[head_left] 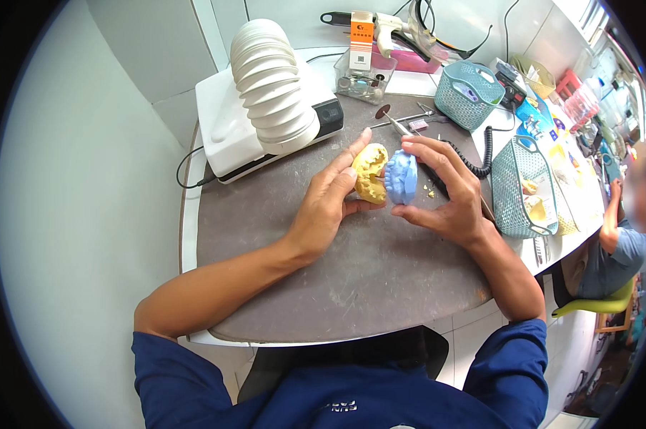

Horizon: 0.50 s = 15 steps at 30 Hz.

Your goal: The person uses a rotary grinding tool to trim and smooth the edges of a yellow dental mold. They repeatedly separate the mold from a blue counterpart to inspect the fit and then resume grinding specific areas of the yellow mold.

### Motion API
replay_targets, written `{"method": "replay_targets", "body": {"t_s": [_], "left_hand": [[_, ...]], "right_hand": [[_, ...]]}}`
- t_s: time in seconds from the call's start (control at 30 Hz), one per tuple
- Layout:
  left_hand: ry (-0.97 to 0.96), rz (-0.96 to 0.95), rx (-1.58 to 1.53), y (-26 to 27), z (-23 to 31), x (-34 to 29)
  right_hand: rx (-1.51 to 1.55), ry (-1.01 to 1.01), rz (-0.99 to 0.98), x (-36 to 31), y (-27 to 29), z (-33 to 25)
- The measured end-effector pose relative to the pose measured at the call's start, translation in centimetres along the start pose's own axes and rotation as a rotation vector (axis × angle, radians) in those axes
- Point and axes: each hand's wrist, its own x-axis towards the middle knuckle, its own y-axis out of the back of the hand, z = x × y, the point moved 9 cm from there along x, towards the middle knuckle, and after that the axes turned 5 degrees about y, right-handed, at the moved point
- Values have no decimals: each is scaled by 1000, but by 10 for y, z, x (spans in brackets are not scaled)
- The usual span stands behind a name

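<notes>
Over the middle of the grey-brown bench top, my left hand [329, 196] grips a yellow dental cast [370, 174] by its outer side, thumb and fingers around it. Close on its right is a blue dental cast [401, 177], held between the thumb and fingers of my right hand [448, 187]. The tooth rows of the two casts face each other, almost touching. Whether they touch I cannot tell. Just beyond my right hand lies a rotary handpiece [398, 125] with a dark red disc [383, 111] at its tip. Yellow crumbs [429, 191] lie beside my right hand.
A white machine [266, 114] with a ribbed hose [266, 79] stands at the far left. Two blue-green baskets [469, 93] [523, 189] line the right, the nearer holding yellow casts. At the back are a clear box [366, 75] and safety glasses [444, 46]. Another person [612, 243] sits far right.
</notes>
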Motion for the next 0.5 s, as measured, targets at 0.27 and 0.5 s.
{"method": "replay_targets", "body": {"t_s": [0.27,0.5], "left_hand": [[-15,-27,83,-7,8,-7],[76,1,21,0,-2,-5]], "right_hand": [[11,-5,-48,0,-5,-8],[112,9,17,-6,-7,3]]}}
